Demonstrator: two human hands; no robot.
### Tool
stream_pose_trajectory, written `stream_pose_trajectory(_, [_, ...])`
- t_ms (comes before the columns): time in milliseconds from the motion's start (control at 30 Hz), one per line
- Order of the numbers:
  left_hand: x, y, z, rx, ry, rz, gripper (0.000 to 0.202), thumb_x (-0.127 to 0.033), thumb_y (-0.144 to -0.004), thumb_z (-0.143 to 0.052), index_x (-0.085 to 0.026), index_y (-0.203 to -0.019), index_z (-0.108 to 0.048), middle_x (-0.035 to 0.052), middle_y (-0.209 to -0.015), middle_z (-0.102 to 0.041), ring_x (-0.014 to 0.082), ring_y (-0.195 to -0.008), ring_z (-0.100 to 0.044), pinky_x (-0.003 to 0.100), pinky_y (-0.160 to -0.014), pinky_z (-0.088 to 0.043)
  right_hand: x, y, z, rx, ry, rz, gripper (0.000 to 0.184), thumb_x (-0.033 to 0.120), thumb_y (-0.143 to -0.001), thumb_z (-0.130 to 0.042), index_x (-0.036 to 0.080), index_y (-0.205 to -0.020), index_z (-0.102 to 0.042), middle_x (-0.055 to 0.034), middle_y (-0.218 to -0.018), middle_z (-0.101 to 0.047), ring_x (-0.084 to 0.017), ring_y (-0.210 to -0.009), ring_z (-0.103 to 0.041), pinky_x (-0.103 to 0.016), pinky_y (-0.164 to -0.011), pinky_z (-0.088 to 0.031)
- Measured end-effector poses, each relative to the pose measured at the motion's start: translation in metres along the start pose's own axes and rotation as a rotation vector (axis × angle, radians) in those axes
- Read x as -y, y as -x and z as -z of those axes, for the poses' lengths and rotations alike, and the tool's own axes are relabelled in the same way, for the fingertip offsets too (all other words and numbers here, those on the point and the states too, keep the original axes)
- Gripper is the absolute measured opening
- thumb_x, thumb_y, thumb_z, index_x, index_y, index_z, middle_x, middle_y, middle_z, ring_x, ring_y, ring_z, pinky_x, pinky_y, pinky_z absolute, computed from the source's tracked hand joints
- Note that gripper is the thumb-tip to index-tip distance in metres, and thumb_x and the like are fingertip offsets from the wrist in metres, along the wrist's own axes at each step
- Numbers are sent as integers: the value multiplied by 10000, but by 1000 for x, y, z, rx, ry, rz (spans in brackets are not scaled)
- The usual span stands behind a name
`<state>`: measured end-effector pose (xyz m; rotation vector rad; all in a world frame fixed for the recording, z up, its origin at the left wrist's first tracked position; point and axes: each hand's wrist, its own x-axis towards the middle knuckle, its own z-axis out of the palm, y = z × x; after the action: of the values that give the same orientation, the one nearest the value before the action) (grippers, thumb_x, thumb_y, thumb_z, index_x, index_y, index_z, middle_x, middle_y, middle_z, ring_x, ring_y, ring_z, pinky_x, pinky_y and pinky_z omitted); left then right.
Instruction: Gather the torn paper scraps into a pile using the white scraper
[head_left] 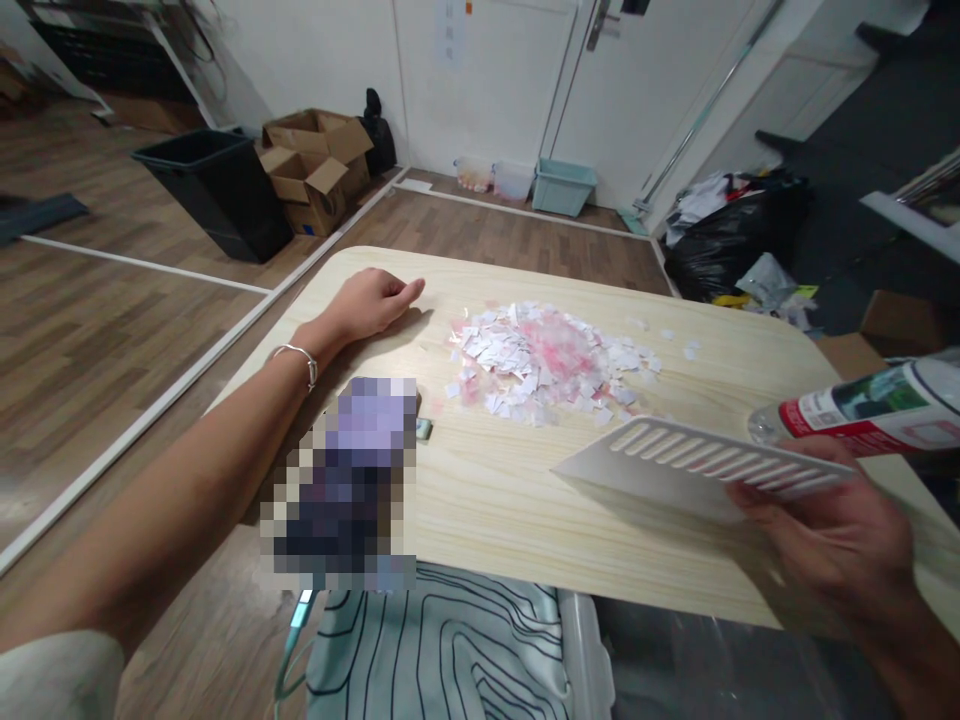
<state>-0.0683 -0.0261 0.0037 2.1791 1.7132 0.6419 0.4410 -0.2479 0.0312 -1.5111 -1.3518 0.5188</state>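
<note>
Blur smears right hand (832, 545) gripping slotted white scraper (701, 462).

Right hand (832, 545) grips a slotted white scraper (697, 465); left hand (371, 300) rests beside paper scraps (544, 360) (white, pink).

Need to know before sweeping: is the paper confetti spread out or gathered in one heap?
Mostly gathered: the paper scraps form one loose pile on the table, with a few strays at its right edge.
</note>
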Motion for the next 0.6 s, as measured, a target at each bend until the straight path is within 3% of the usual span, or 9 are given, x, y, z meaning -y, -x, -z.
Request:
stream_pose_trajectory(133, [-1,0,2,13,3,-17,789,-699,-1162,-551,-312,-496,-383,24,-420,-424,198,-567,-431,420,-710,-355,8,1,-15,27,-108,-27,460,318,-563,-1140,318,-884,-810,18,-711,-880,-241,-605,-874,-252,-595,-723])
stream_pose_trajectory(300, [-1,0,1,13,7,22,768,-601,-1187,-568,-306,-497,-402,11,-432,-404,192,-570,-427,410,-731,-374,-8,8,-20,-36,-169,-149,646,409,-552,-1235,314,-1064,-853,-19,-925,-974,-248,-829,-959,-254,-769,-777])
stream_pose_trajectory(400, [0,-1,-1,1,21,15,781,-596,-1196,-587,-303,-498,-396,-3,-429,-361,184,-561,-411,402,-725,-367,-17,10,-19,-98,-175,-162,768,542,-535,-1259,304,-1172,-902,-63,-1027,-989,-258,-892,-950,-285,-823,-791])
stream_pose_trajectory(467, [2,-1,-2,-7,35,15,794,-604,-1201,-606,-300,-499,-392,-9,-431,-360,178,-550,-406,403,-726,-367,-20,10,-21,-152,-188,-147,727,618,-571,-1241,294,-1135,-915,-94,-1078,-980,-278,-952,-937,-342,-883,-807])
stream_pose_trajectory(600, [7,-2,-4,-22,54,0,813,-636,-1201,-630,-299,-501,-393,-9,-435,-386,175,-541,-413,407,-726,-368,-28,9,-24,-333,-158,12,581,554,-599,-1224,302,-989,-875,-95,-1078,-929,-322,-1071,-900,-478,-1047,-802])
